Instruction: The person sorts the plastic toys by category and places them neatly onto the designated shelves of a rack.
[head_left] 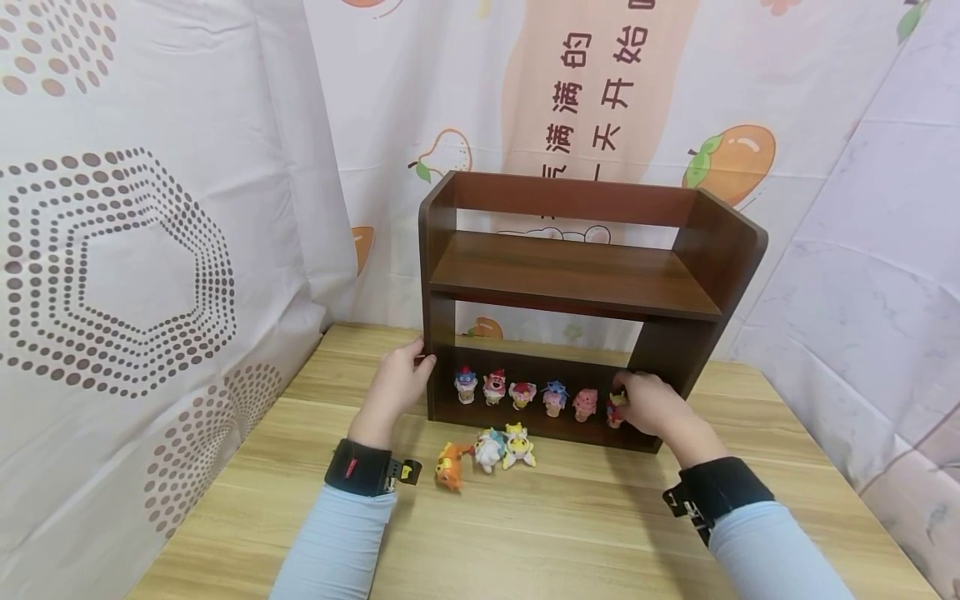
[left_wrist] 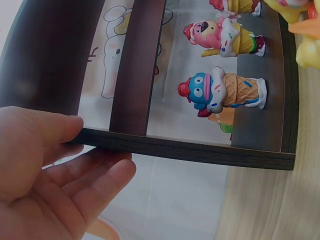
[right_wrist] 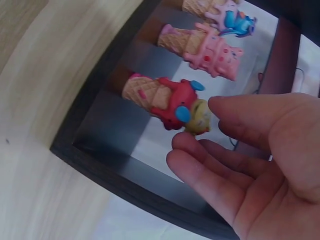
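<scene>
Figurines (head_left: 555, 398) topped with odd creatures stand upright in a row of six along the lower compartment of a dark brown shelf unit (head_left: 573, 271), the last of them, a red-and-yellow figurine (right_wrist: 179, 102) on a waffle cone, near the right side panel. We see the right hand (right_wrist: 250, 155) at that one: thumb and forefinger lie on either side of its yellow head, the other fingers fanned out below, and we cannot tell whether the two tips press on it or merely flank it. Next to it we find a pink figurine (right_wrist: 217, 55) on its own cone. At the far end of the row stands a blue figurine (left_wrist: 201, 90) with a red cap, just inside the left side panel (left_wrist: 200, 151). The left hand (left_wrist: 65, 185) is at that panel, pinching its edge between thumb and fingers, the thumb at the front and the fingers along the outside. On the wooden table (head_left: 585, 517), in front of the shelf unit, we count three more toys close together: an orange figure (head_left: 450, 468), a white one (head_left: 488, 452) and a yellow-and-white one (head_left: 518, 450). A printed curtain (head_left: 420, 83) hangs behind.
</scene>
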